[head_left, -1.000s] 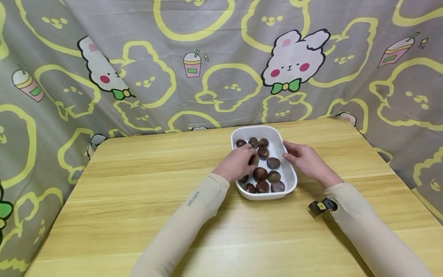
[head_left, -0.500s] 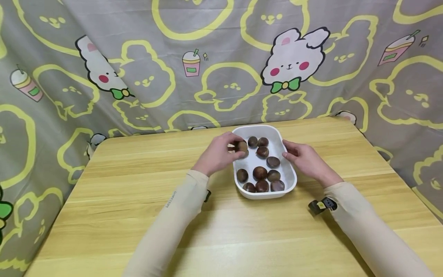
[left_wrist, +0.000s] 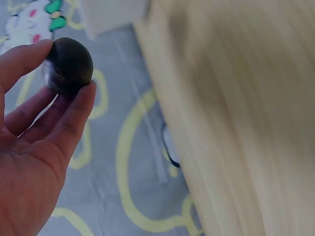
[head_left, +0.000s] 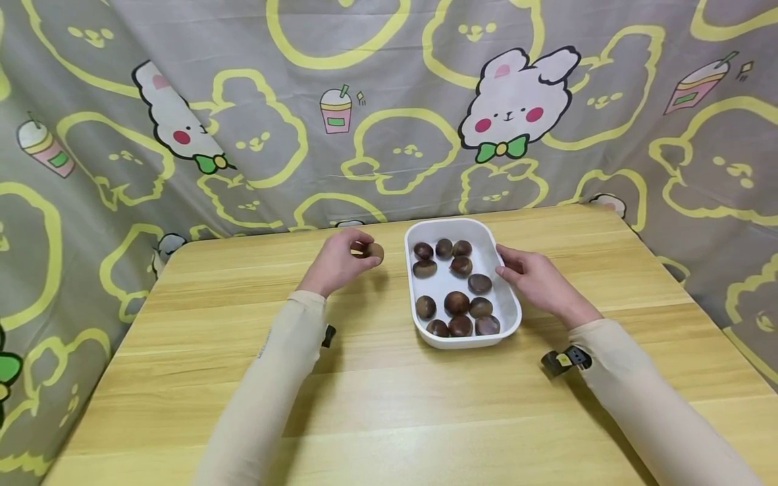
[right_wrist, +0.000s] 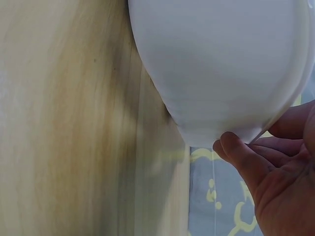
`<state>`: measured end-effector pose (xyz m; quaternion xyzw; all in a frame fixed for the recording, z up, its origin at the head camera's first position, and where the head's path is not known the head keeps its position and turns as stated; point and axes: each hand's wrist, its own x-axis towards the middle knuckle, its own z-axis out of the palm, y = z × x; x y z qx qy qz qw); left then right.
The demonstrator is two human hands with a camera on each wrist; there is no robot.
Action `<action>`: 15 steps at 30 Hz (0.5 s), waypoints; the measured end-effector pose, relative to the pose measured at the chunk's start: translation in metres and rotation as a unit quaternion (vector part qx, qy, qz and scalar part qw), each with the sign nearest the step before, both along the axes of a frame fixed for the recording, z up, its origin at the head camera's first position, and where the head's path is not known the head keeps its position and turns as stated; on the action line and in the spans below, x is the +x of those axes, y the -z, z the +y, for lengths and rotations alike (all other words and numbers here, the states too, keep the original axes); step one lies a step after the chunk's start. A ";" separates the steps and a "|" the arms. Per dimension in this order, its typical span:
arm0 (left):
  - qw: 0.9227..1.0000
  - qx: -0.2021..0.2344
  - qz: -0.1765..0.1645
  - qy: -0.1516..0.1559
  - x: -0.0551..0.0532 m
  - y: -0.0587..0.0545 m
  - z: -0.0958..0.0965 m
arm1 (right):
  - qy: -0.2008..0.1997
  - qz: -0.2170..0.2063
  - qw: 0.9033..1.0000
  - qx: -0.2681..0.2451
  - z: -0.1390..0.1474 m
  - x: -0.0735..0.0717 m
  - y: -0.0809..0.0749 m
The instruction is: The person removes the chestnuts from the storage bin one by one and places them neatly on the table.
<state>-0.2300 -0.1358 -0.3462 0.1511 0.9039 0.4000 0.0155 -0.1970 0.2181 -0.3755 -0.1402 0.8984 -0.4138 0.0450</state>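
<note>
My left hand (head_left: 342, 260) pinches a chestnut (head_left: 375, 253) between thumb and fingertips, over the table to the left of a white tray (head_left: 513, 317). In the left wrist view this chestnut (left_wrist: 69, 66) looks round, dark and glossy, and the palm (left_wrist: 29, 182) is turned to the camera. Several brown chestnuts (head_left: 457, 303) lie spread inside the tray. My right hand (head_left: 537, 278) holds the tray's right side, with the thumb at its rim. From the right wrist, fingertips (right_wrist: 234, 142) show against the tray's outer wall (right_wrist: 211, 73).
The tray stands on a wood-grain table (head_left: 243, 351), towards its back edge. Behind and beside the table hangs a grey curtain (head_left: 389, 81) with yellow outlines and cartoon rabbits. A small dark wrist camera (head_left: 565, 362) sits under the right sleeve.
My left hand has lifted a chestnut from the tray and carried it left, past the rim and over the table. The right hand has stayed at the tray's right side.
</note>
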 end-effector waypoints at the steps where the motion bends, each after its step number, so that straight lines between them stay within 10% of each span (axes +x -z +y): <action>1: 1.000 -0.010 -0.004 0.001 -0.002 0.002 -0.001 | 0.000 0.001 1.000 0.001 0.000 0.000 0.000; 15: 0.992 -0.094 -0.078 -0.008 -0.023 0.023 -0.002 | -0.002 0.005 1.000 0.007 0.000 0.000 0.000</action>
